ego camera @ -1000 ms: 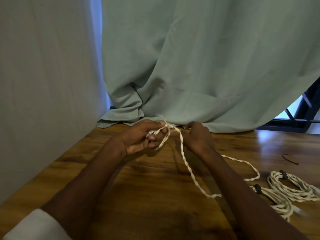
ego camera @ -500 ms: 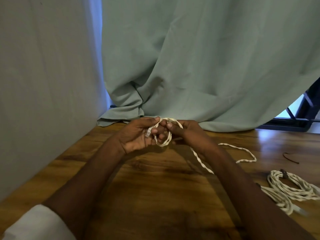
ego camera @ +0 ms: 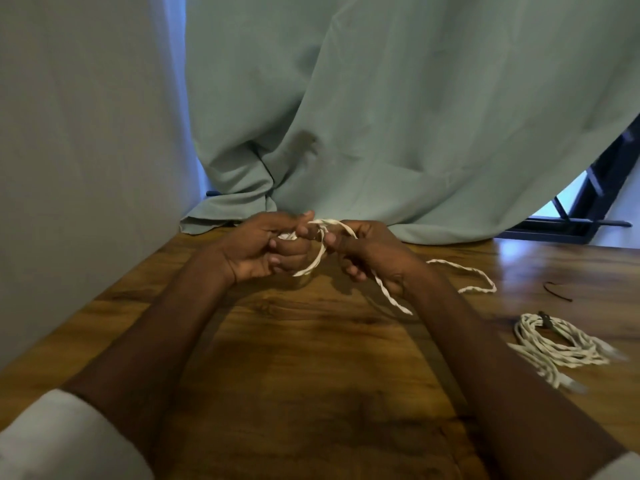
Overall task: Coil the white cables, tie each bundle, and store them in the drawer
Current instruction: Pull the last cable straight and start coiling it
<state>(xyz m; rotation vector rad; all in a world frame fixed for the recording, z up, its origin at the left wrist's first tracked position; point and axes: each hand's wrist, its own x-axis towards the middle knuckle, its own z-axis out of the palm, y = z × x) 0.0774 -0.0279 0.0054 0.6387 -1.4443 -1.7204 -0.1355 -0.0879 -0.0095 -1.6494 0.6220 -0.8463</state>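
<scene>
Nearest the viewer, two white sleeve cuffs (ego camera: 65, 434) sit at the lower corners of the frame, and both forearms run up over the wooden table (ego camera: 294, 375) to meet at centre. At right centre lies a finished bundle (ego camera: 557, 344) of white cable with a dark tie (ego camera: 546, 320) round it; a loose dark tie (ego camera: 557, 292) lies just beyond it. No drawer is in view.

The cable (ego camera: 320, 252) being coiled is held above the table at frame centre. The left hand (ego camera: 263, 249) has its fingers curled round the small coil, thumb pressed on top. The right hand (ego camera: 367, 252) pinches the strand between thumb and fingers to lay a further loop; the free length (ego camera: 464, 273) trails under the right wrist and out to the right across the table.

Likely risks: the few small loops could spring open if the left thumb eases, since twisted cable resists tight bends; the trailing length could snag on the right wrist or drag into the finished bundle.

Farthest back, a pale green curtain (ego camera: 381, 116) drapes onto the table's far edge, with a plain wall (ego camera: 86, 133) at left.
</scene>
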